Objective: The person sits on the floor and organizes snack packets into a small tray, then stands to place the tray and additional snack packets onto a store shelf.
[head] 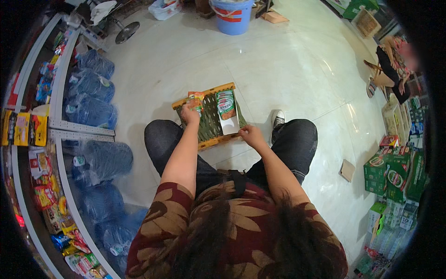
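A low folding stool with wooden rails and a woven green strap seat [208, 120] stands on the floor between my knees. On its right side lies a narrow white open box [230, 126], with several green-and-orange snack packets [225, 104] in its far part. My left hand [190, 114] is over the seat's left side, closed on orange-and-green snack packets [196, 99]. At the near right corner of the stool, beside the box's near end, is my right hand [251, 135], its fingers bent together; whether something thin is between them cannot be told.
Shelves of packaged snacks [45, 195] and wrapped blue water jugs [101, 111] line the left. A blue bucket [234, 17] stands ahead. At right are a seated person [393, 66], green cartons [390, 171] and a flat piece of cardboard [347, 170] on the floor.
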Available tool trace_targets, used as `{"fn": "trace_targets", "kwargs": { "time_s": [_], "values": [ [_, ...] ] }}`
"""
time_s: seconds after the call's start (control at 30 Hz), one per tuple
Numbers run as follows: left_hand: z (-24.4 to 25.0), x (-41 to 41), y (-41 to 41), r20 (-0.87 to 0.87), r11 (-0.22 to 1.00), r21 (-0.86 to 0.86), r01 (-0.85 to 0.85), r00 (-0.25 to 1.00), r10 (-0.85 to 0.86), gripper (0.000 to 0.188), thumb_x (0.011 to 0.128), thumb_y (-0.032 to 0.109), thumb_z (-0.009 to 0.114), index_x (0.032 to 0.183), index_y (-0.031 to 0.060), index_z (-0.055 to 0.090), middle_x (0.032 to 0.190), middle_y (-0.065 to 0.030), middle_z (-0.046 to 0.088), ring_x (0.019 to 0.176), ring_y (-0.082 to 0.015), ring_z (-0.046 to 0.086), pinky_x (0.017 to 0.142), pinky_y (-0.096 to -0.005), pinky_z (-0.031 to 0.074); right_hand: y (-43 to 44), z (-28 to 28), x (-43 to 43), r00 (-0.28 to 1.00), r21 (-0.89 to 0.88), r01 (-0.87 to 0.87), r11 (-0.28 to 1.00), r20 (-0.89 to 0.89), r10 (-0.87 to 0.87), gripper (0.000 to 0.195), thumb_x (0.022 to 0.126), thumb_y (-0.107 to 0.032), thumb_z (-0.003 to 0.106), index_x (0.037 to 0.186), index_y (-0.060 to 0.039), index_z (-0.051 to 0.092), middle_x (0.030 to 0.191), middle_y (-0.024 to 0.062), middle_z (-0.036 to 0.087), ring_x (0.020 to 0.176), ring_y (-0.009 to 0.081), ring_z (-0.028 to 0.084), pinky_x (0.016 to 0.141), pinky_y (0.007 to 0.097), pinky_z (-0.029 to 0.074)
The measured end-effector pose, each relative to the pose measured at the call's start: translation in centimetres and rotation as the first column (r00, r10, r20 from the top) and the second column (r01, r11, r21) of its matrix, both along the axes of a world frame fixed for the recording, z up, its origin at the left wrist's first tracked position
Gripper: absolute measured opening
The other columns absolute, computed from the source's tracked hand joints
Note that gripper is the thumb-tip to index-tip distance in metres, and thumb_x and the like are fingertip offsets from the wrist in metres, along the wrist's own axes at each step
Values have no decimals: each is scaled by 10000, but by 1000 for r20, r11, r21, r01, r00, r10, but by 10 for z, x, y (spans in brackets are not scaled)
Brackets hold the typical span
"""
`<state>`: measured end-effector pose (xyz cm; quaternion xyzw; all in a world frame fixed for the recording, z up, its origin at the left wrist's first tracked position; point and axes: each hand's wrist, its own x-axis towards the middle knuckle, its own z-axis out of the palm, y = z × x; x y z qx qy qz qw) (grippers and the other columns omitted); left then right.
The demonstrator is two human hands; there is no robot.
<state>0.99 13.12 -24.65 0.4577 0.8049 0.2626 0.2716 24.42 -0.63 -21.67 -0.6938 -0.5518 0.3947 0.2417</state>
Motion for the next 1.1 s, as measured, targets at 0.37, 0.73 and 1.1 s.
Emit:
{"fn": "trace_targets", "kwargs": {
  "time_s": [0.37,0.73,1.1],
  "values": [
    [-49,-33,3,-77,964,-264,-35,997,15,343,752,234,680,974,30,516,850,-110,560,770,-250,561,650,-427,479,2,17,-9,999,-32,-22,999,47,24,292,750,-306,585,839,-34,641,804,199,614,770,354,589,714,406,461],
    [-3,-14,-30,206,997,-70,34,978,-19,144,818,155,567,837,33,492,779,-111,556,659,-210,587,484,-317,435,-1,8,-10,995,38,-22,999,102,18,317,762,-343,585,850,-45,648,783,179,624,739,339,602,678,407,469],
    [121,59,-141,737,837,182,515,492,-463,109,858,90,498,928,11,470,850,-58,571,677,-106,558,570,-232,441,-20,52,-3,913,-57,1,998,-408,-24,337,819,-379,579,879,-55,645,723,-11,591,655,68,484,568,248,406]
  ]
}}
